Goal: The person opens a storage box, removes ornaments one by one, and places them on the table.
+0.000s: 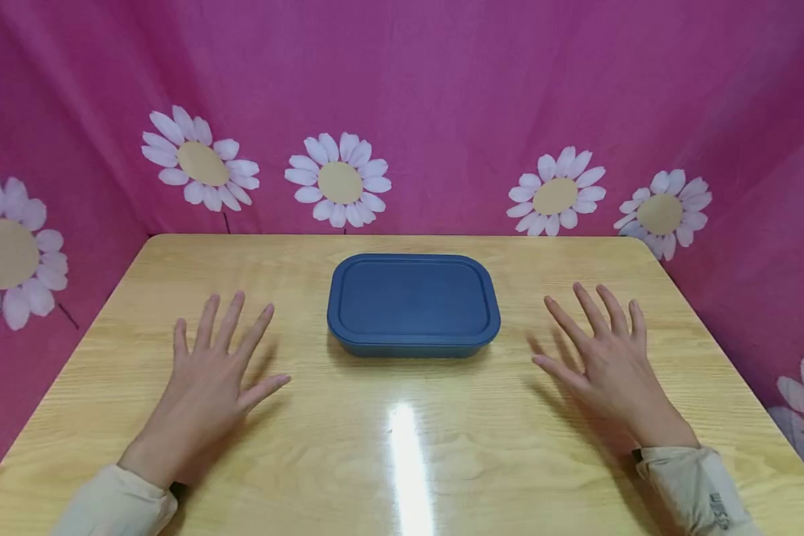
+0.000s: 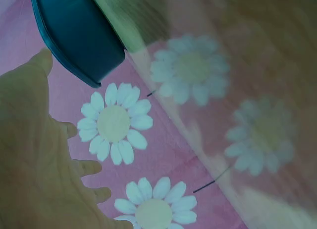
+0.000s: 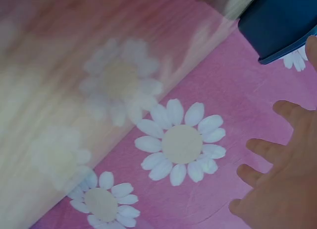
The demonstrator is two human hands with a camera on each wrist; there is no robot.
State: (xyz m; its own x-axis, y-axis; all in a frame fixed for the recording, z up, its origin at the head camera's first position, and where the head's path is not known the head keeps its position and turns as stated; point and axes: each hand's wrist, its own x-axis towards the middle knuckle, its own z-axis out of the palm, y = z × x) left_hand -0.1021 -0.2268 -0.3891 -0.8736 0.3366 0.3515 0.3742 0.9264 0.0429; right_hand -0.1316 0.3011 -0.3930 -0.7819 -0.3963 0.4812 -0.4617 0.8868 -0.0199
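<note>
Pink daisy-print backdrop: encloses three sides. Wooden table: glossy, glare streak near front edge. Blue lidded container: table centre, lid on, untouched, apart from both hands. Left hand and right hand: flat, fingers spread, gripping nothing, flanking container; handling judged not yet begun

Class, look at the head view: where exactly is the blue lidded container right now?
The blue container sits mid-table, toward the far edge, between the left hand and right hand, touched by neither.
</note>
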